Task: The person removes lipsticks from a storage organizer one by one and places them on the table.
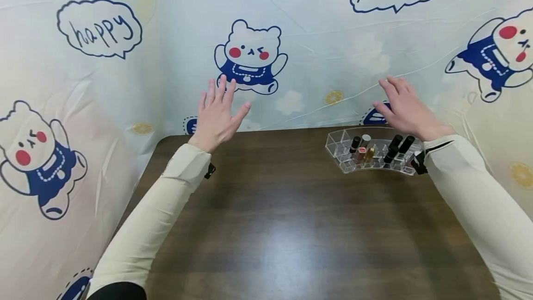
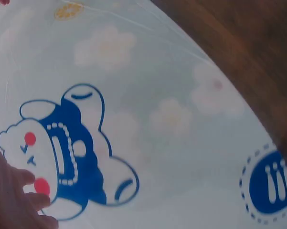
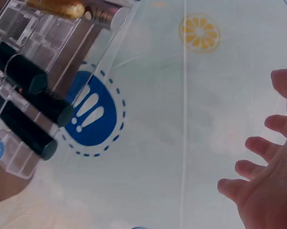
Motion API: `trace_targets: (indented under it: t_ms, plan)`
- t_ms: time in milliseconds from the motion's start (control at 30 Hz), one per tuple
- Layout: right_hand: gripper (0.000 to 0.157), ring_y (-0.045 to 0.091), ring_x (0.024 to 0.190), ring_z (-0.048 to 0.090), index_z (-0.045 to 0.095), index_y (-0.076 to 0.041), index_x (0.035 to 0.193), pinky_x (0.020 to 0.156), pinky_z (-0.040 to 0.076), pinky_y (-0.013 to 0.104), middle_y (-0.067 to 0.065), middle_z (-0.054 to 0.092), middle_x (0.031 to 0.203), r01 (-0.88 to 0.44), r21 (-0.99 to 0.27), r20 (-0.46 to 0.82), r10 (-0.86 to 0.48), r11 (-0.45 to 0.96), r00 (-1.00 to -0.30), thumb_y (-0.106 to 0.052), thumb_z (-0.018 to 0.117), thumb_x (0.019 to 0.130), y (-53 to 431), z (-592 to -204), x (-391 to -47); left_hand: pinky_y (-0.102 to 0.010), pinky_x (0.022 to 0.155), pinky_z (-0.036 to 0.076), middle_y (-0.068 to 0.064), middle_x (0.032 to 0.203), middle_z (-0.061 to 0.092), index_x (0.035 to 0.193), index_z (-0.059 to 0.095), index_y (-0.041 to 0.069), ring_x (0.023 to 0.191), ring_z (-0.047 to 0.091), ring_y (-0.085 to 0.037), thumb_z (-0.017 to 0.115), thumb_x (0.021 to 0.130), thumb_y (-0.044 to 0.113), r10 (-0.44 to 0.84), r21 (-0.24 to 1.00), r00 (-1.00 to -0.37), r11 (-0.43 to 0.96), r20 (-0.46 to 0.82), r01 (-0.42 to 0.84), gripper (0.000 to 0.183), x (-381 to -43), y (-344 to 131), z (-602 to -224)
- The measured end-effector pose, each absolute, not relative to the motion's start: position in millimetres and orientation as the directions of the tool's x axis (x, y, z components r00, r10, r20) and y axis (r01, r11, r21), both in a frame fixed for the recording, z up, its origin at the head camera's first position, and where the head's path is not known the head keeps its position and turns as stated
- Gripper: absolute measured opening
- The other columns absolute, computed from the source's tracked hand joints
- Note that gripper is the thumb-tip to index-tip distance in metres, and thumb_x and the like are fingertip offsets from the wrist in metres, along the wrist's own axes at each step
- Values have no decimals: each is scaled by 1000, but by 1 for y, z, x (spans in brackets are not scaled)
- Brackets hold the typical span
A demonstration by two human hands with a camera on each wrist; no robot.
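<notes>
Clear curved holder (image 1: 349, 166) at the back right of the brown table (image 1: 287, 216), with black tubes (image 1: 405, 145), a gold tube (image 1: 369, 154) and a red-topped tube (image 1: 361, 153) in its slots. Near it but apart from it, right grip (image 1: 405, 108) in midair, holding nothing, fingers stretched out and parted; well to the left, by the table's back left part, left grip (image 1: 216, 121) likewise empty, fingers and thumb spread wide. Cream sleeves (image 1: 145, 216) on both forearms, and behind the table a pale cloth (image 1: 312, 31) printed with bears (image 1: 251, 52), flowers (image 1: 290, 103), orange slices (image 1: 334, 97) and the word "happy" (image 1: 99, 31).
</notes>
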State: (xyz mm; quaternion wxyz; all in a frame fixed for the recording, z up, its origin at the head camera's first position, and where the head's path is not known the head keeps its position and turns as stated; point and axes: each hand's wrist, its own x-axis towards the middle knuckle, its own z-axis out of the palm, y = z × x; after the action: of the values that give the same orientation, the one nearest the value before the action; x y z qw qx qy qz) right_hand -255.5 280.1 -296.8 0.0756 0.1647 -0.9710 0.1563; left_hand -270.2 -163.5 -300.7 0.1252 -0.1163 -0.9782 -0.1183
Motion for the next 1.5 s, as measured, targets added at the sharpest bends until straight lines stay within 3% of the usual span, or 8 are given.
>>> trace_targets:
  t_ms: [133,300,467,633,800,1067,1267,1500]
  plan:
    - [61,49,143,11,16,4,152,116,13,62,32,15,155,-321,-304,217,-263,897,-940,-28,36,104,295,-299,-252,-53,121,-1,-2,164,-5,157,6,21,151,-13,-25,24,95,67,210,245,-930,925,301,289,80,-275,-145,-309]
    - [55,51,140,16,22,7,149,114,16,62,33,22,151,-291,-295,228,-229,910,-946,-17,35,101,310,-303,-248,-52,121,12,-8,164,7,155,20,12,152,0,-28,27,100,56,223,305,-924,897,310,318,71,-280,-126,-319]
    - [54,53,138,17,26,7,148,111,18,65,35,23,149,-234,-323,208,-173,917,-963,-16,34,100,329,-315,-244,-52,119,19,-11,162,18,152,28,8,152,10,-29,29,102,50,262,350,-920,866,292,358,66,-280,-107,-336]
    - [52,56,133,22,33,11,142,105,22,67,38,28,144,-169,-376,207,-95,911,-974,-18,37,99,351,-335,-240,-52,119,20,-12,161,22,152,30,9,151,13,-30,30,102,47,302,383,-913,837,275,392,63,-278,-90,-358]
    - [54,59,129,24,31,16,141,104,21,68,43,28,140,-114,-408,152,-55,906,-987,-19,38,100,375,-361,-236,-51,119,21,-12,162,20,153,27,10,151,14,-30,30,102,50,373,379,-897,815,236,439,65,-277,-72,-377]
    - [57,65,131,13,16,19,144,106,13,72,50,16,141,-126,-432,-30,-154,893,-988,-14,36,102,403,-394,-228,-52,119,20,-7,164,13,156,20,14,152,9,-28,30,100,56,463,365,-873,794,154,485,71,-273,-33,-398]
    - [53,65,128,20,23,20,141,106,18,70,50,23,138,-142,-424,-29,-170,894,-985,-9,40,100,410,-406,-224,-49,120,18,-3,165,2,157,14,19,152,-1,-25,29,100,58,518,341,-852,791,71,509,71,-267,-7,-410]
    - [54,64,126,26,24,17,143,103,23,70,47,28,138,-172,-427,21,-180,888,-983,-8,44,100,416,-422,-220,-51,119,17,0,165,1,157,11,23,152,-3,-26,31,99,59,555,305,-831,789,17,533,71,-261,15,-420]
